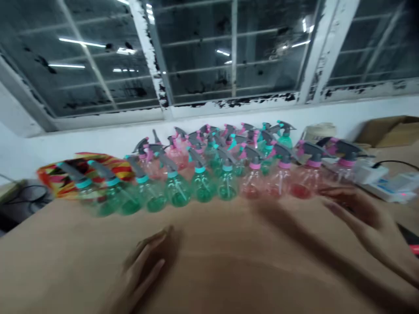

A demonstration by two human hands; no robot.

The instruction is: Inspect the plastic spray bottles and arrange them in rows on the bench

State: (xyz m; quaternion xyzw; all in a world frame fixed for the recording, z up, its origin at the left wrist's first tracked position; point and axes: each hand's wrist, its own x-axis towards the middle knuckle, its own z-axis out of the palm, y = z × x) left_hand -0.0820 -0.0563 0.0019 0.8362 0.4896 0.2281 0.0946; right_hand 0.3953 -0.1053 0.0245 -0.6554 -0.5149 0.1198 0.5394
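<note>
While my left hand shows at seven o'clock, fingers released and loosely curled, my right hand is at four, blurred, beside the end pink bottle; I cannot tell if its fingers grasp. On the bench: green spray bottles, eight to five; pink spray bottles, four to three. Window beyond, twelve.

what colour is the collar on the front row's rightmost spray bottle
The collar is pink, best seen in the head view.
</note>
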